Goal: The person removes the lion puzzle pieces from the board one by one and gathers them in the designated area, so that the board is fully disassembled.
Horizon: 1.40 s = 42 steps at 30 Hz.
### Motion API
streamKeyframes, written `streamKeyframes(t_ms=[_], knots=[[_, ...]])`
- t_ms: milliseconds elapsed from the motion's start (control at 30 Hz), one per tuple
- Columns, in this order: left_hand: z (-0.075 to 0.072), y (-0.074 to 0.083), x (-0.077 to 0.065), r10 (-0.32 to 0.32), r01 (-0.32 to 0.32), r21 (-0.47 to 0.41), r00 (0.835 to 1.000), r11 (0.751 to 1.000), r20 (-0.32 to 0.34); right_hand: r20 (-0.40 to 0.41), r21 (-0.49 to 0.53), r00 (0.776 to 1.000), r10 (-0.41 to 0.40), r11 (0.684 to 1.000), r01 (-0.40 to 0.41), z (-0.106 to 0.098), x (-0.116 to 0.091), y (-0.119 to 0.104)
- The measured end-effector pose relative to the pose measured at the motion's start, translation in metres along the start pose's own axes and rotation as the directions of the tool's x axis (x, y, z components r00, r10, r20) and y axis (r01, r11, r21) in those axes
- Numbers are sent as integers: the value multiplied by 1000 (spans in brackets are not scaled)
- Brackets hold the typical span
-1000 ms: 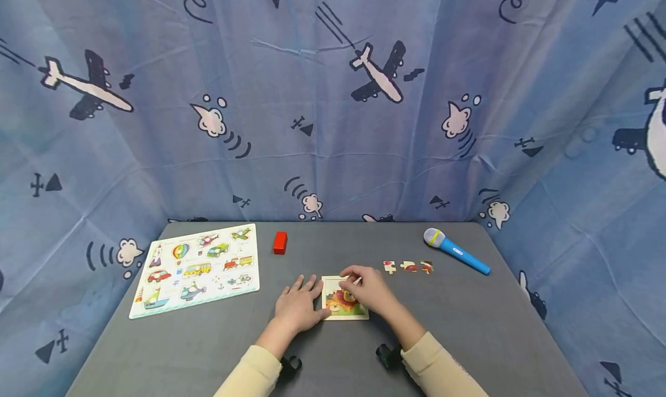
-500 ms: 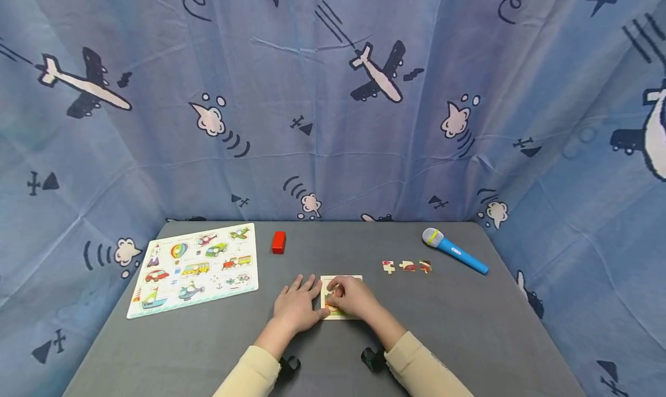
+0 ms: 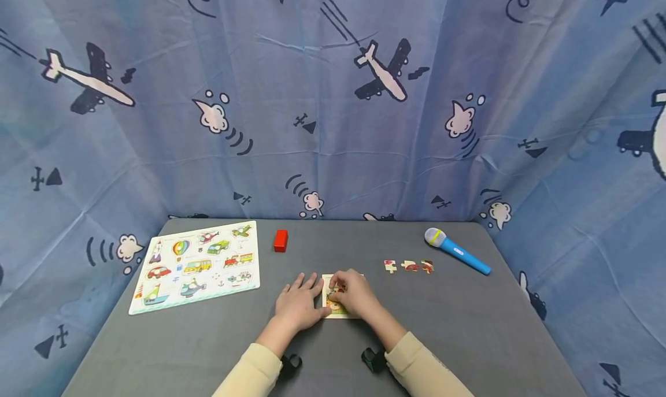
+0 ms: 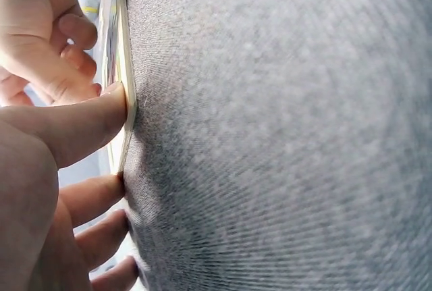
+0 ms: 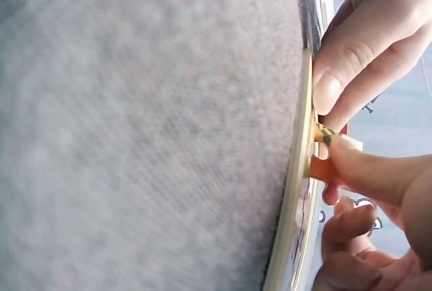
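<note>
A small square jigsaw board point(image 3: 343, 316) with a pale rim lies on the grey table, showing part of an animal picture. My left hand point(image 3: 299, 305) is spread flat at its left side, its thumb pressing the board's edge in the left wrist view. Over the board, my right hand point(image 3: 356, 296) pinches a jigsaw piece point(image 5: 326, 167) between thumb and fingers. The right wrist view shows that piece tilted up against the board surface; whether it sits in place I cannot tell. My right hand covers much of the picture in the head view.
Three loose jigsaw pieces point(image 3: 409, 266) lie in a row to the right. Behind them is a blue toy microphone point(image 3: 463, 257). A red block point(image 3: 280, 241) stands at the back, and a vehicle picture board point(image 3: 195, 268) lies at left. A patterned curtain point(image 3: 333, 96) hangs behind the table.
My right hand has shifted left from the board's upper right to its middle, then stayed there with slight finger movement. The left hand has kept its place at the board's edge.
</note>
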State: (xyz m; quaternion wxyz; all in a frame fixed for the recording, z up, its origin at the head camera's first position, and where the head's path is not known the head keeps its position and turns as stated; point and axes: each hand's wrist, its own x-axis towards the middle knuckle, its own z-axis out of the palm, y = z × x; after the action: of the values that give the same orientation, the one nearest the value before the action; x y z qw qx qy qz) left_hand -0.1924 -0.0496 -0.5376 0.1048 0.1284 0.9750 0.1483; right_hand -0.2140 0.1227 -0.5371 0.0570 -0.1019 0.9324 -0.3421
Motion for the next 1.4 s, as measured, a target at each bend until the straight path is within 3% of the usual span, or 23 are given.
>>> streamKeyframes(t_ms=[333, 600, 833, 1033, 1200, 1400], knots=[[-5, 1, 1, -9, 9, 6, 1000, 1000, -1, -47, 147, 998, 36, 989, -29, -7, 3, -8], [-3, 1, 3, -7, 7, 16, 1000, 1000, 11, -103, 198, 993, 52, 980, -31, -34, 6, 1], [-3, 1, 3, -12, 12, 7, 1000, 1000, 12, -97, 286, 990, 105, 955, -73, -64, 4, 25], [-1, 1, 3, -7, 7, 3, 1000, 1000, 12, -89, 285, 983, 159, 950, -128, -85, -5, 55], [0, 1, 3, -5, 5, -3, 1000, 1000, 4, -105, 289, 970, 217, 941, -179, -94, -11, 77], [1, 1, 3, -14, 14, -2, 1000, 1000, 6, -91, 313, 969, 231, 930, -192, -95, -12, 96]])
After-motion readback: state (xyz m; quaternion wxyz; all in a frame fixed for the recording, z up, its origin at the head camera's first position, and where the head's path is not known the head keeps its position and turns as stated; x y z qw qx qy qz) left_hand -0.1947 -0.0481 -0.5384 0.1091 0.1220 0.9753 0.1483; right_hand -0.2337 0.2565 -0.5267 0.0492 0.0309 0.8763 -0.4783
